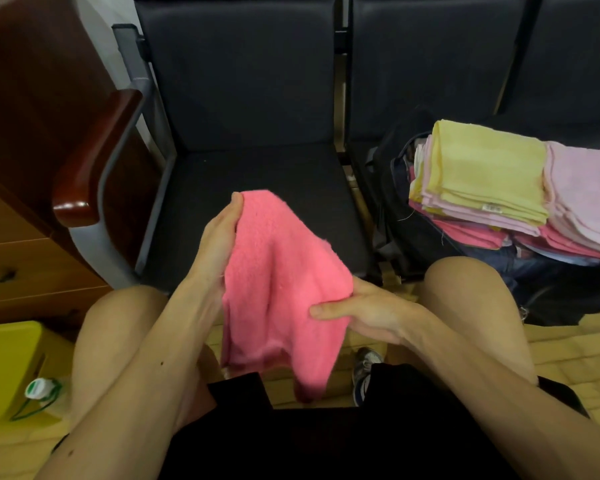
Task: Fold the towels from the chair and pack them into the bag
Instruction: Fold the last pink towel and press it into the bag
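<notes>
Bag [416, 233] mostly buried under towel stack [482, 174]; stack cut off right.

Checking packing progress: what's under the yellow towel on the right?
The yellow towel tops a stack of folded pale and bright pink towels, sitting on the dark bag. What the bag holds beneath them is covered.

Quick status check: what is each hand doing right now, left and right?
Left hand: grips the upper corner of the pink towel.
Right hand: pinches the pink towel's right edge, thumb on the front.
</notes>
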